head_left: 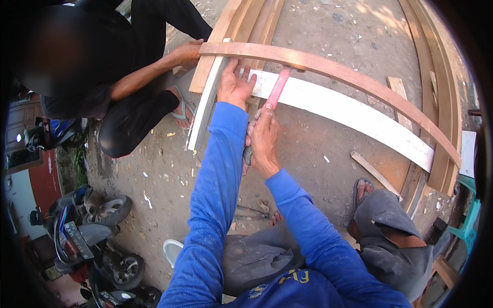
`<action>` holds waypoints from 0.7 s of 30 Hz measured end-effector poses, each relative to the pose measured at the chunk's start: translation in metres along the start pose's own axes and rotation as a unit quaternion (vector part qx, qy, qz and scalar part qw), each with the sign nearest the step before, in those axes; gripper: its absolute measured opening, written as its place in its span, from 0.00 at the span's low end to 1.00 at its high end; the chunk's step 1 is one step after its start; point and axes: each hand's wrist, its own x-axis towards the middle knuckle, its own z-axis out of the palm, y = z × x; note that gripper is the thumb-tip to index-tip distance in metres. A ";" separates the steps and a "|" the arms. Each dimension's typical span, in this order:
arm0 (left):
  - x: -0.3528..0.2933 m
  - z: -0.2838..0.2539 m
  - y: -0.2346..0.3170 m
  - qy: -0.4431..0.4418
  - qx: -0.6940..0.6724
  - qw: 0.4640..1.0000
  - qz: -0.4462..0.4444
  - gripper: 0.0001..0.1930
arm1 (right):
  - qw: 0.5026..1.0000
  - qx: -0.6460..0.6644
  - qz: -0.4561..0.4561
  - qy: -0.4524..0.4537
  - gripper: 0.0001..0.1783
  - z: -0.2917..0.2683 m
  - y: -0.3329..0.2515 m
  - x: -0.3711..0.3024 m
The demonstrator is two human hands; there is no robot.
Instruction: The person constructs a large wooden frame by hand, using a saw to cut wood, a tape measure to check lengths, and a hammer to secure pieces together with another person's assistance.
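Observation:
My left hand is open, palm up and fingers apart, just below the left part of a long wooden strip. Its fingertips come close to the strip; whether they touch it I cannot tell. My right hand is closed around a pink stick-like tool. The tool's upper end reaches the strip's lower edge, where its tip is partly hidden. A white board lies below the strip. Left of my left hand, a pale narrow bar runs under the strip's end.
At the left a co-worker's hand grips the strip's left end. Wooden beams lie at the top, and more beams stretch along the right. Motorbikes stand at the lower left. A green plastic chair is at the right edge.

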 end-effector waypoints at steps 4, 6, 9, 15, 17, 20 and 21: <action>-0.004 -0.001 0.006 -0.012 -0.041 0.999 0.002 0.22 | 0.979 -0.170 0.016 -0.107 0.24 -0.007 0.004 0.007; -0.022 0.010 0.004 0.015 -0.012 1.000 0.002 0.21 | 0.995 -0.078 0.020 -0.065 0.23 -0.012 -0.003 0.007; -0.044 -0.016 0.016 0.013 0.082 0.993 -0.085 0.18 | 0.999 0.021 0.027 -0.007 0.22 -0.017 -0.004 0.000; -0.142 -0.025 0.082 0.011 0.592 0.790 0.158 0.27 | 0.992 0.107 0.029 0.059 0.23 -0.028 -0.018 -0.001; -0.156 -0.045 0.083 0.099 0.791 0.489 0.353 0.34 | 0.988 0.135 0.030 0.067 0.23 -0.012 -0.010 -0.007; -0.147 -0.085 0.071 0.124 0.807 0.434 0.381 0.39 | 0.995 0.069 0.067 -0.032 0.24 0.017 0.001 -0.016; -0.138 -0.104 0.073 0.124 0.804 0.460 0.356 0.41 | 0.995 0.067 0.069 -0.036 0.24 0.023 0.005 -0.020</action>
